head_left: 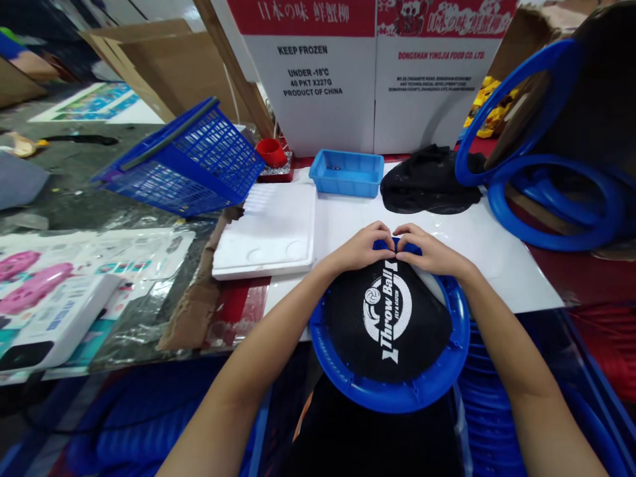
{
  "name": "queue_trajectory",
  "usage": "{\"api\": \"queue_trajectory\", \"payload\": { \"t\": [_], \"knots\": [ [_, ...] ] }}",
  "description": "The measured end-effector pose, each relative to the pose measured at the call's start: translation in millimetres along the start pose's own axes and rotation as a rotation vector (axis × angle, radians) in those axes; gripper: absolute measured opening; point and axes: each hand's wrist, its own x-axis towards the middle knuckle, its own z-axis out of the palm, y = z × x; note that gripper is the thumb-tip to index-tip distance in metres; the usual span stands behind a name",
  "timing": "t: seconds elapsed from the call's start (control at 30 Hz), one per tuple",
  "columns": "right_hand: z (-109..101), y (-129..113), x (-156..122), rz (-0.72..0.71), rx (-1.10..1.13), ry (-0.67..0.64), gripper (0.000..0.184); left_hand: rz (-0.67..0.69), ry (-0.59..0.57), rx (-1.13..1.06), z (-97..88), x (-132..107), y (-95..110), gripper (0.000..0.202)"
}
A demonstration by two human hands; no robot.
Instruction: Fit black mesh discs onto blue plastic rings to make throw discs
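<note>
A blue plastic ring (397,395) lies low in front of me, tilted against the table's front edge. Inside it sits a black mesh net (342,318) with a white "Throw Ball" print. At the ring's far side my left hand (365,246) pinches the net's edge, its fingers curled. Facing it, my right hand (426,250) pinches the same edge, and the fingertips of both hands nearly meet. What exactly lies between the fingertips is too small to make out. Part of the net's far edge is hidden by my fingers.
Beyond my hands stand a light blue tray (348,187) and a pile of black mesh (422,189). Blue rings (556,242) lean at the right. A white foam board (268,232), a blue basket (183,165) and a red cup (271,152) are leftward. A white carton (322,119) stands behind.
</note>
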Motion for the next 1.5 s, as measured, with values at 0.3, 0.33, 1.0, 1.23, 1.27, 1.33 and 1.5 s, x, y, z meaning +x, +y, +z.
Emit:
{"api": "queue_trajectory", "payload": {
  "t": [0.3, 0.33, 1.0, 1.23, 1.27, 1.33, 1.5],
  "knots": [
    [1.0, -1.3, 5.9, 0.059, 0.092, 0.078, 0.012, -0.08, 0.061, 0.052, 5.6, 3.9, 0.1, 0.012],
    [1.9, 0.0, 6.6, 0.077, 0.103, 0.102, 0.012, -0.102, 0.064, 0.064, 5.6, 4.9, 0.1, 0.012],
    [10.8, 14.4, 12.8, 0.242, 0.1, 0.182, 0.015, -0.178, 0.032, 0.238, 10.8, 15.5, 1.8, 0.01],
    [3.1, 14.6, 7.6, 0.279, -0.007, 0.242, 0.013, 0.014, 0.042, 0.319, -8.5, -3.7, 13.0, 0.008],
    [-1.3, 15.7, 4.3, 0.292, -0.034, 0.249, 0.013, 0.024, 0.016, 0.37, -12.4, -9.1, 15.5, 0.013],
    [-10.7, 16.7, -2.7, 0.31, -0.066, 0.262, 0.007, 0.0, -0.045, 0.485, -17.5, -19.2, 18.6, 0.026],
    [-15.9, 8.8, -8.1, 0.163, -0.109, 0.114, 0.024, -0.082, -0.137, 0.587, -12.6, -29.9, 16.5, 0.057]
  ]
}}
